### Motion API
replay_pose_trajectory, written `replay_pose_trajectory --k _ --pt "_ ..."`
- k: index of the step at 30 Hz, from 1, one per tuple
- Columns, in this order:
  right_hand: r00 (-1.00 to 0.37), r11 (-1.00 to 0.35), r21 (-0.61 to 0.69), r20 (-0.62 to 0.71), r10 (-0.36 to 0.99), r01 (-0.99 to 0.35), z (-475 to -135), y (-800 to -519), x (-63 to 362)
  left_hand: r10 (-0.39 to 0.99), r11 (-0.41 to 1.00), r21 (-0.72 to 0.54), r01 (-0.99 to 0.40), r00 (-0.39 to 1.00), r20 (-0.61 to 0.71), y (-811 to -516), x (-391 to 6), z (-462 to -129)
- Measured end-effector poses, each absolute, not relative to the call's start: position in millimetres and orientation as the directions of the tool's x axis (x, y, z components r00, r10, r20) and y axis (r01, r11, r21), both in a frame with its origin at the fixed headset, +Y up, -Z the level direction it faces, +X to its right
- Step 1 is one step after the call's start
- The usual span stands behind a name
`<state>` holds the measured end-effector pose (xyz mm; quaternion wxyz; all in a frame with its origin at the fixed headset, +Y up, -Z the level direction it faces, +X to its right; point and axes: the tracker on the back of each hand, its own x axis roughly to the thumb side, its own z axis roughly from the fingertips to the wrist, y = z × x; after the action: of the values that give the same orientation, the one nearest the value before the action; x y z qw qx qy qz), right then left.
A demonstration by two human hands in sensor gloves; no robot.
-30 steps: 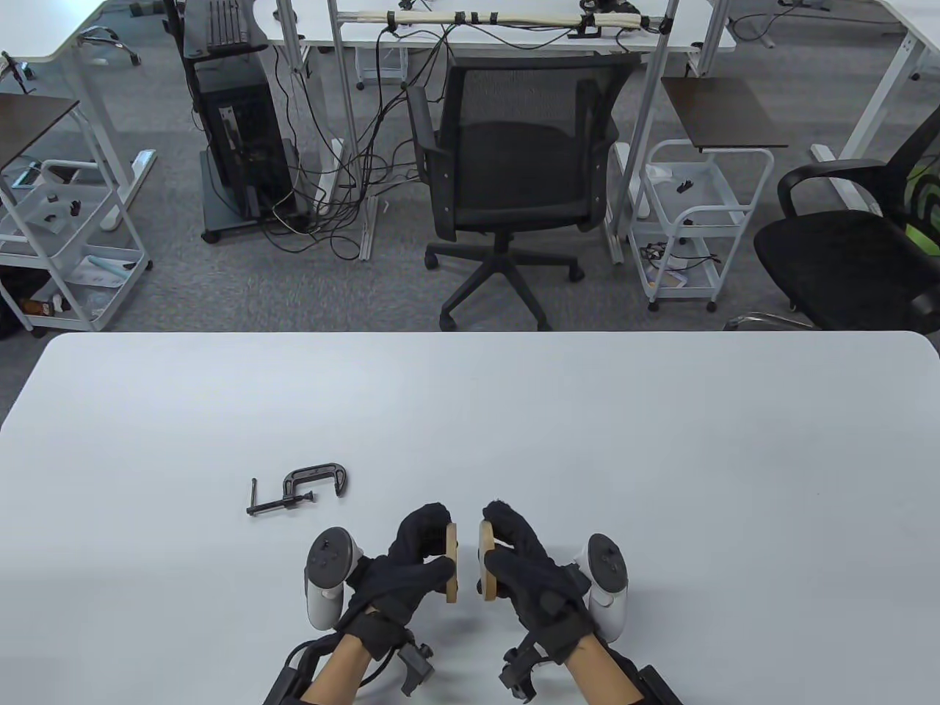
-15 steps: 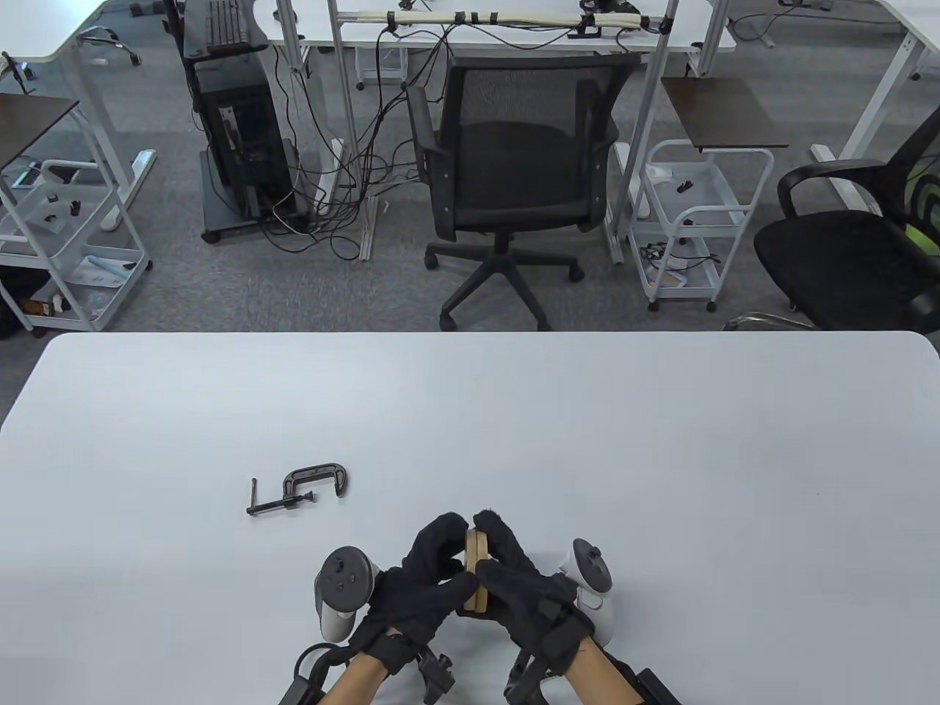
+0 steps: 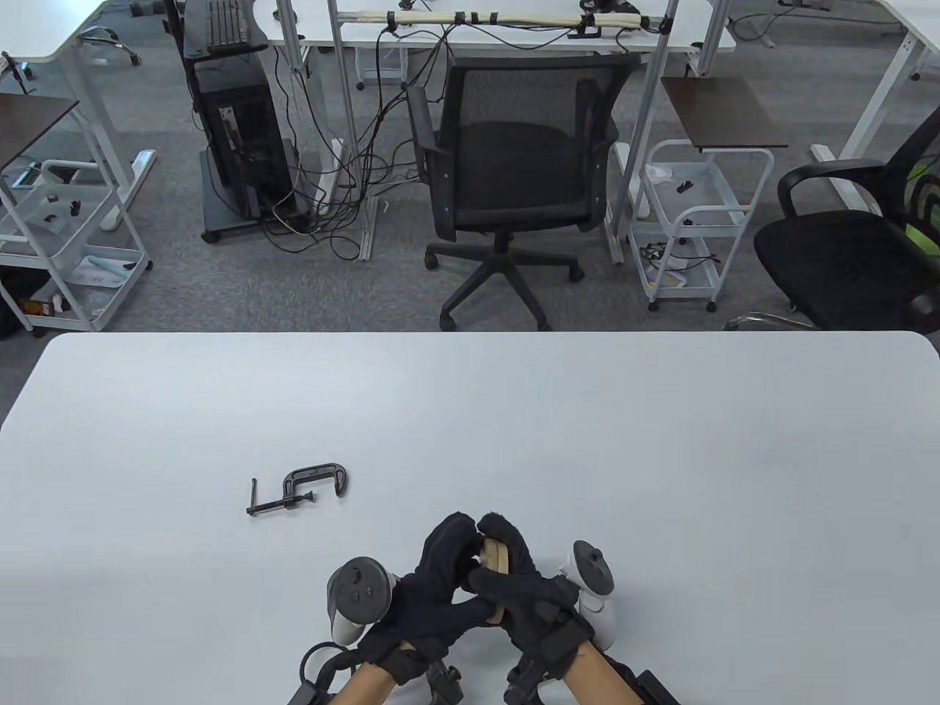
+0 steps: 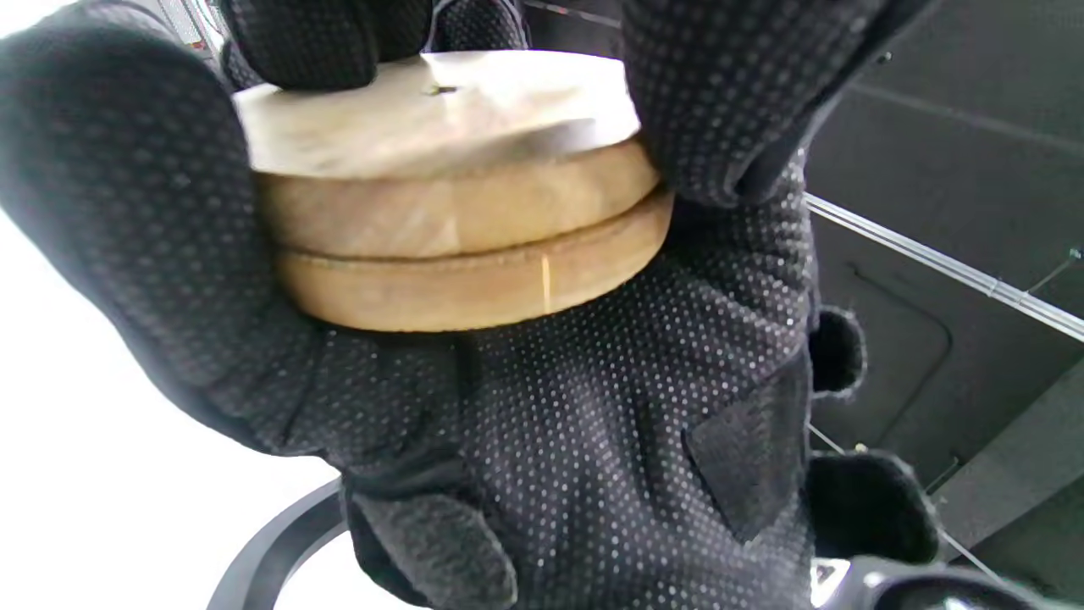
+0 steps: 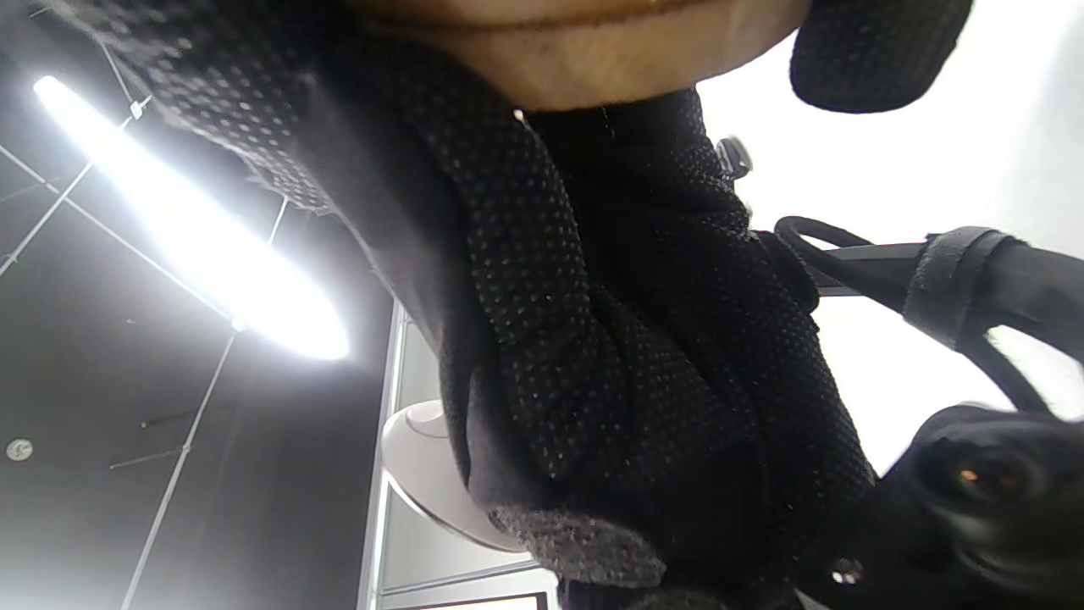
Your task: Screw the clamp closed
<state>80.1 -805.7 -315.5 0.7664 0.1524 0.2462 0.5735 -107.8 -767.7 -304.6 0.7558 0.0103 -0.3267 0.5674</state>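
A black C-clamp (image 3: 301, 486) lies on the white table (image 3: 587, 440), its screw handle pointing left; nothing touches it. My left hand (image 3: 440, 573) and right hand (image 3: 514, 580) are together near the table's front edge and grip two round wooden discs (image 3: 496, 557) pressed face to face. The stacked discs show close in the left wrist view (image 4: 457, 212), with gloved fingers (image 4: 127, 212) around their rims. In the right wrist view only the discs' lower edge (image 5: 593, 59) shows above the glove. The clamp lies about a hand's width to the upper left of my left hand.
An office chair (image 3: 507, 161) stands beyond the table's far edge, with carts (image 3: 690, 220) and desks on the floor behind. Trackers sit on the backs of both hands (image 3: 356, 595) (image 3: 591, 580).
A second ago each hand held one disc with a gap between them. The hands have come together, the discs now lie stacked, and my fingers overlap around them. The clamp has not moved.
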Motion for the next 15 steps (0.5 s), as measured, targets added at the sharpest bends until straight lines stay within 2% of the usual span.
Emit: replay_pose_trajectory --k 10,15 --pt "0.17 0.239 0.483 -0.183 0.968 -0.843 -315.6 -804.2 84.2 0.85 0.376 -0.381 -0.845 0.151 0.504 -768.5 -103.0 -304.4" --pt "0.156 0.211 0.411 -0.164 0.974 -0.887 -311.1 -805.1 84.4 0.861 0.374 -0.423 -0.825 0.14 0.489 -770.3 -103.3 -306.1"
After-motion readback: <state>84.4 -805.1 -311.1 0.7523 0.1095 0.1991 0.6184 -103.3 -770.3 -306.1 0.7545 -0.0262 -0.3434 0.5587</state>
